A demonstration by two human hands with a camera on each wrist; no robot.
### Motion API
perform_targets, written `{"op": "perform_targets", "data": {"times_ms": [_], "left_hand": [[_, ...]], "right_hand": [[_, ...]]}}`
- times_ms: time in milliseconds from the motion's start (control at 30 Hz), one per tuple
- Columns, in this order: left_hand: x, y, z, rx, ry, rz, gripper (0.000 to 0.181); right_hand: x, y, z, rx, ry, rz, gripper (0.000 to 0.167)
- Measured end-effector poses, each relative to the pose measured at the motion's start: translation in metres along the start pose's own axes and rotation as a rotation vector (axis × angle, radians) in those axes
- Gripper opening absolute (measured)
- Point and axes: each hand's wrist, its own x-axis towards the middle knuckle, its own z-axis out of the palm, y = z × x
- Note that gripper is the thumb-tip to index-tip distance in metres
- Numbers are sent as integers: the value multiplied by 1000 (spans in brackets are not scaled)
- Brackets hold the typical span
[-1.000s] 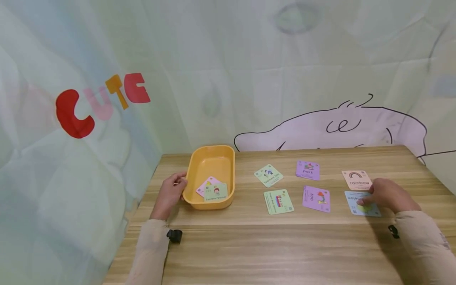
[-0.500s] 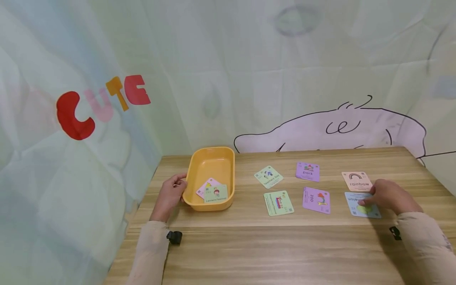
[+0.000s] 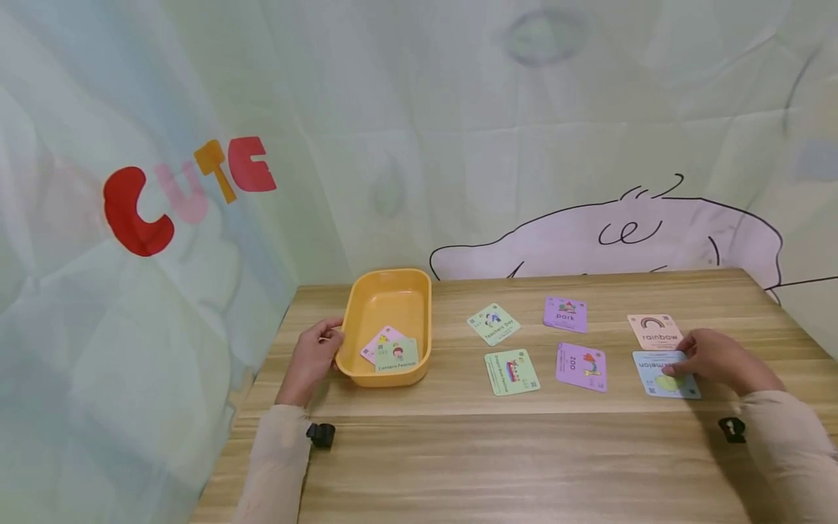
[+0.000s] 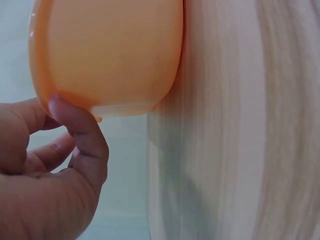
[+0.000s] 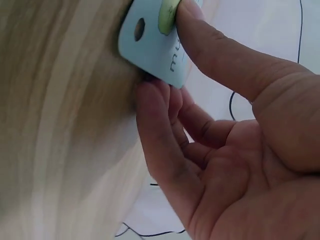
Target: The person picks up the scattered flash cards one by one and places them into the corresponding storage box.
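The left hand (image 3: pixel 316 358) holds the left rim of a yellow tray (image 3: pixel 360 309); in the left wrist view its thumb and fingers (image 4: pixel 82 135) pinch the tray's edge (image 4: pixel 115 60). At the right, the right hand (image 3: pixel 723 360) is at the edge of a blue card (image 3: pixel 655 375) with a green fruit picture. The right wrist view shows the thumb on the face of the blue card (image 5: pixel 150 45) and fingertips of the right hand (image 5: pixel 225 135) at its lower edge. A peach rainbow card (image 3: pixel 651 331) lies just behind the blue one.
Inside the tray are a pink card (image 3: pixel 373 346) and a green Lantern Festival card (image 3: pixel 399 356). Between tray and right hand lie two green cards (image 3: pixel 494 324), (image 3: pixel 500 375) and the purple park (image 3: pixel 556 324) and zoo (image 3: pixel 571 371) cards. A printed curtain stands behind the wooden table (image 3: pixel 497 458).
The right hand has shifted slightly rightward, and more of the blue card's lettering shows beside its fingers. The left hand stays at the tray's rim.
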Motion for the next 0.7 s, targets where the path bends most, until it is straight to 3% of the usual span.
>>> {"op": "perform_targets", "data": {"times_ms": [167,400,700], "left_hand": [[0,0,0,1,9,-6,40],[1,1,1,17,19,-3,39],[0,0,1,14,16,-5,39]], "right_hand": [[-1,8,-3,82,-43,-2,59],[-6,10,-4,165,-62,-9,52],[-11,12,-4,356,-101,-19,46]]}}
